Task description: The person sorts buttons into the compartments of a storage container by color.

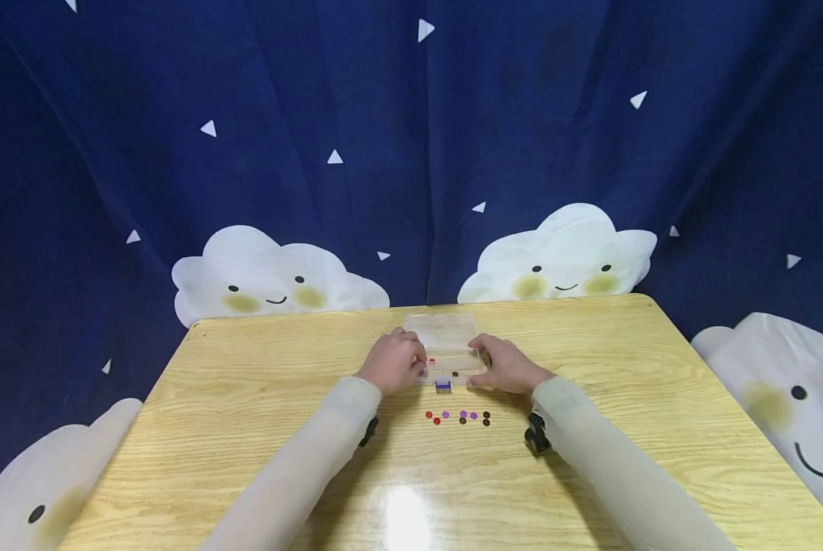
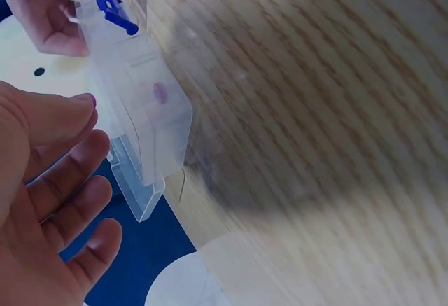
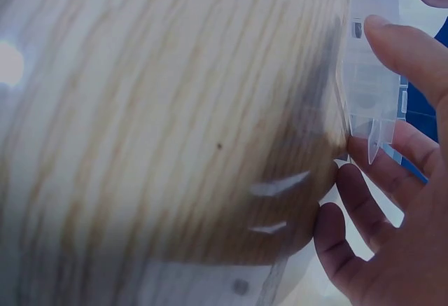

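Left hand pinches a purple bead mid-frame; right hand, fingers wide, grips the clear plastic box — flat lid near the grainy table's upper edge — room either side.

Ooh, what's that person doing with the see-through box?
They're using both hands on a clear box, whose lid is open at the back. The left hand pinches a small purple piece by the box's left end, and the right hand grips the right end. A dark disc shows inside, and red, purple and dark loose discs lie in front on the table.
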Action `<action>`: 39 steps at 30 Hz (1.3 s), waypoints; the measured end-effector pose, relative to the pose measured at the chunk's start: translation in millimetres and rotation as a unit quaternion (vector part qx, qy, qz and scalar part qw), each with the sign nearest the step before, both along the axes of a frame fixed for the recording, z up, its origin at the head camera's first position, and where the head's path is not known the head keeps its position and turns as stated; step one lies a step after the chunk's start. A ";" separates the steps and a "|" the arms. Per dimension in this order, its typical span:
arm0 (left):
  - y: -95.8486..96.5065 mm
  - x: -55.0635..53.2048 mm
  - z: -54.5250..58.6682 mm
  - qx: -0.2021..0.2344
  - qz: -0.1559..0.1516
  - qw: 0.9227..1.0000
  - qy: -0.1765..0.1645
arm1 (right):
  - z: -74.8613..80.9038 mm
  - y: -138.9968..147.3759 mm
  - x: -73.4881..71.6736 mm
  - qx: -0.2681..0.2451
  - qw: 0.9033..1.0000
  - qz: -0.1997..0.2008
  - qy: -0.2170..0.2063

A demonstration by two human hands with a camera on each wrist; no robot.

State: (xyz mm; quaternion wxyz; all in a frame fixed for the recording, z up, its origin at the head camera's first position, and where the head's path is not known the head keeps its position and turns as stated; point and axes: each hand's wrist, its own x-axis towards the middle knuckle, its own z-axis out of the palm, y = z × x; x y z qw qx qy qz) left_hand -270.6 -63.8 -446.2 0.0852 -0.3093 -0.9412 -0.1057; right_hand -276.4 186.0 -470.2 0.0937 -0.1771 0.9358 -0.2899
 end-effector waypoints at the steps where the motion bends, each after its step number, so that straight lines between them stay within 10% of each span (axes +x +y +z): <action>1: 0.0 -0.3 0.2 0.000 0.002 1.000 -0.001 | 0.4 0.1 0.1 -0.001 1.000 0.001 0.002; 39: -4.9 0.3 -3.1 -0.010 0.007 0.999 -0.036 | -1.7 -0.3 -0.7 -0.003 1.000 -0.011 -0.006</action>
